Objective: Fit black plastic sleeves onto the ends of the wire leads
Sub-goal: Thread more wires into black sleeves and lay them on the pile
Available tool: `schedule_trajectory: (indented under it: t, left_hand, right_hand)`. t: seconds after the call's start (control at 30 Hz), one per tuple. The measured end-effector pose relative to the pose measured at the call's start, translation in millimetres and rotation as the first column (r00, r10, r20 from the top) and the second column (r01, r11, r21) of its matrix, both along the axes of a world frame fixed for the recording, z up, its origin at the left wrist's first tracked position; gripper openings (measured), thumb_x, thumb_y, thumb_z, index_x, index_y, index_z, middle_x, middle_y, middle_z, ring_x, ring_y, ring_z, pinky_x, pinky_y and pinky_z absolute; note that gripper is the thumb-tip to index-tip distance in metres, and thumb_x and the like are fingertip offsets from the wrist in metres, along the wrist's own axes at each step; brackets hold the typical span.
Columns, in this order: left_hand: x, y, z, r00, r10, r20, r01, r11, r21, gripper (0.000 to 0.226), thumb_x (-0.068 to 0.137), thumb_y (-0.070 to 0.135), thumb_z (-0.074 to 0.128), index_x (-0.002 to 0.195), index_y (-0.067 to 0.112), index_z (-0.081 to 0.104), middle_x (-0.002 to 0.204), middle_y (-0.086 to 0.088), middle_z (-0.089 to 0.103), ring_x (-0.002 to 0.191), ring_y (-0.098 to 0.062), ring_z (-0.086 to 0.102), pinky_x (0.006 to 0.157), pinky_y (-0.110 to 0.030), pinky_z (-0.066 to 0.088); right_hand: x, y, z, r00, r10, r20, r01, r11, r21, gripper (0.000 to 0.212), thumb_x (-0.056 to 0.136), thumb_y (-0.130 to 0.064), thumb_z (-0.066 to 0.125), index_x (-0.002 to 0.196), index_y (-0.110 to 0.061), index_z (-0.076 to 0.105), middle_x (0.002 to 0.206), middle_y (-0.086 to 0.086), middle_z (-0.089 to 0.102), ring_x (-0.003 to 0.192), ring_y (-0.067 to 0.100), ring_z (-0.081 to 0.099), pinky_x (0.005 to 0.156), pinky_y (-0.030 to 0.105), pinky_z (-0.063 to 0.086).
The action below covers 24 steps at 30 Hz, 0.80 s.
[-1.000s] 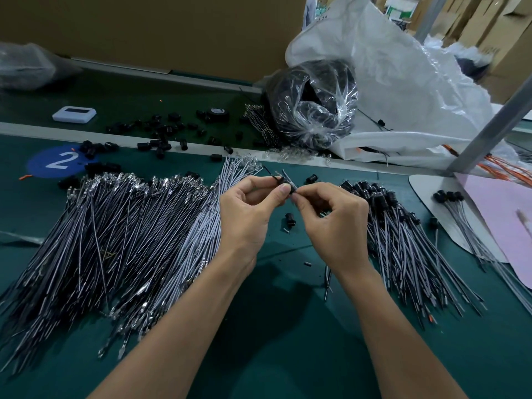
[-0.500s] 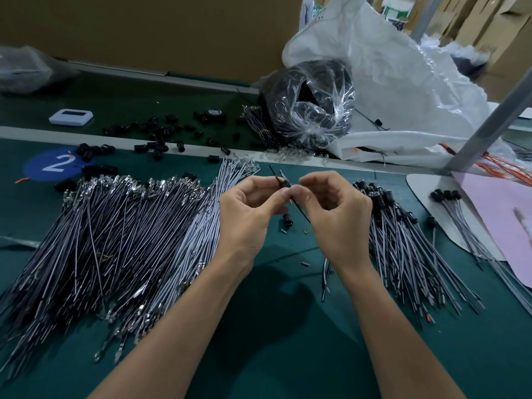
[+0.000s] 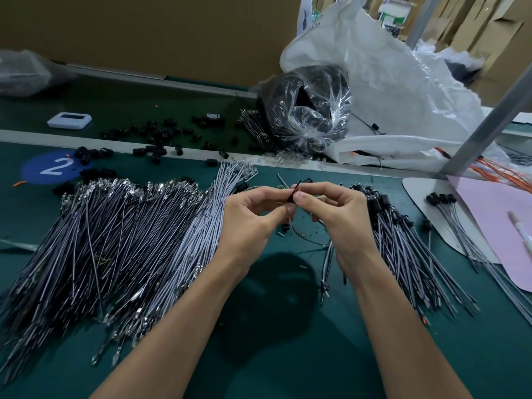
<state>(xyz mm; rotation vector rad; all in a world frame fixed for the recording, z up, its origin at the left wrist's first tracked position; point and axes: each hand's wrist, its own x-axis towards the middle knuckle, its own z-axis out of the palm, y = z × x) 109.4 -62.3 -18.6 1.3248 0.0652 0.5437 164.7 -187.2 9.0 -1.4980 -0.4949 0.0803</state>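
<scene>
My left hand (image 3: 253, 220) and my right hand (image 3: 339, 217) meet over the middle of the green table. Between their fingertips sits a small black plastic sleeve (image 3: 291, 197), pinched by my left thumb and forefinger. My right hand pinches a thin wire lead (image 3: 296, 187) whose dark end sticks up out of the sleeve. A big fan of bare grey wire leads (image 3: 115, 234) lies to the left. To the right lies a pile of leads with black sleeves fitted (image 3: 403, 240). Loose black sleeves (image 3: 155, 136) are scattered at the back.
A clear bag of black parts (image 3: 311, 108) and a white sack (image 3: 388, 82) stand behind. A white device (image 3: 69, 120) lies back left, a blue number-2 sticker (image 3: 54, 167) at left, pink paper (image 3: 498, 220) and a metal post (image 3: 489, 122) at right.
Both hands have stayed together at the table's middle. The wire's end now stands up through the sleeve between the fingertips, and the right fingers have shifted on the lead.
</scene>
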Motion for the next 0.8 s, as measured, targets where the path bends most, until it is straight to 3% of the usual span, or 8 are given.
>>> schedule_trajectory:
  t: [0.27,0.43,0.63,0.8]
  left_hand:
    - [1.4,-0.2,-2.0,0.999,-0.013,-0.03,0.014,0.999,0.04,0.023,0.078,-0.001,0.076,0.086,0.02,0.075,0.086,-0.004,0.077,0.082,-0.017,0.073,0.08,-0.031,0.059]
    - [0.4,-4.8,0.3,0.996,-0.079,-0.031,0.078,0.997,-0.003,0.023,0.08,-0.003,0.073,0.087,0.018,0.073,0.078,0.002,0.076,0.071,-0.011,0.071,0.071,-0.022,0.058]
    - [-1.3,-6.7,1.2,0.989,-0.147,-0.027,0.147,0.989,-0.026,0.018,0.085,-0.002,0.069,0.095,0.012,0.074,0.083,-0.002,0.076,0.075,-0.013,0.07,0.068,-0.023,0.057]
    - [1.4,-3.3,1.7,0.993,-0.1,-0.056,0.099,0.995,-0.027,0.006,0.085,0.01,0.072,0.084,0.012,0.077,0.075,-0.002,0.074,0.07,-0.011,0.067,0.066,-0.025,0.056]
  right_hand:
    - [1.6,-0.6,-1.7,0.998,-0.038,-0.046,0.037,0.999,-0.002,0.017,0.078,0.003,0.073,0.073,-0.014,0.072,0.064,-0.004,0.07,0.058,0.005,0.06,0.057,0.013,0.043]
    - [2.9,-2.0,1.7,0.991,-0.111,-0.074,0.121,0.982,0.145,0.014,0.078,0.004,0.072,0.075,-0.009,0.072,0.065,-0.002,0.071,0.059,0.006,0.063,0.057,0.014,0.049]
    - [-0.1,3.0,-2.2,0.994,-0.105,-0.006,0.105,0.99,0.096,0.014,0.083,-0.001,0.071,0.076,-0.013,0.074,0.072,0.002,0.071,0.066,0.014,0.066,0.065,0.025,0.055]
    - [-1.6,6.4,-6.1,0.996,-0.088,0.006,0.087,0.994,0.06,0.011,0.083,-0.005,0.072,0.077,-0.014,0.074,0.07,0.001,0.071,0.067,0.014,0.065,0.069,0.027,0.053]
